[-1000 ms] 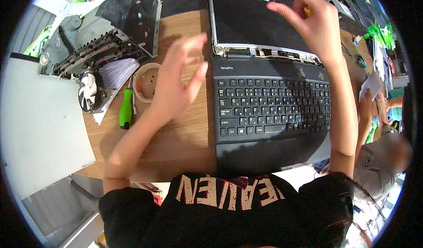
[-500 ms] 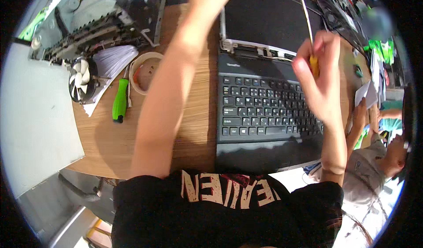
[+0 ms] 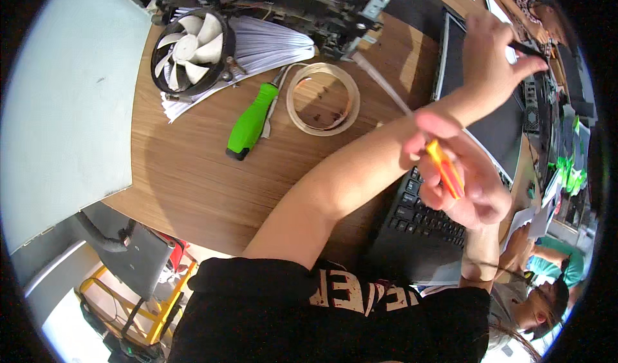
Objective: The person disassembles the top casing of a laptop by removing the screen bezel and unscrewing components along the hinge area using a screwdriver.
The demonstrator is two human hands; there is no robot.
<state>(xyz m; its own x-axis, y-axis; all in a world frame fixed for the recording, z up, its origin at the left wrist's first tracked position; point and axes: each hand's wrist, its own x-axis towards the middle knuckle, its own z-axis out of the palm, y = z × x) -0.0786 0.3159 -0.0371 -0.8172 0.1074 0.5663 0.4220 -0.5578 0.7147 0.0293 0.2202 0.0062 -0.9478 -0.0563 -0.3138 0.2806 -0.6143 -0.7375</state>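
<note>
My right hand (image 3: 473,182) is closed around a screwdriver (image 3: 444,168) with a yellow and red handle. Its pale shaft points up and left, crossing in front of my left forearm. Beyond it, my left hand (image 3: 492,57) reaches over the screen side of an opened black laptop. A slim black piece (image 3: 528,48) sits between its thumb and fingers; I cannot make out its kind. Below my hands lies the laptop keyboard (image 3: 415,202), partly covered by my right hand. The dark screen panel (image 3: 508,128) is largely hidden behind my left arm.
On the wooden table (image 3: 206,176) at left lie a green-handled screwdriver (image 3: 254,118), a tape roll (image 3: 291,99), a fan (image 3: 188,48) and fanned paper (image 3: 270,41). A stripped metal chassis (image 3: 290,9) stands behind. Other people (image 3: 534,305) sit at the right.
The view has swung left and toward the table. My left hand has moved right across the laptop; the right hand's screwdriver has tipped from upright to slanting left.
</note>
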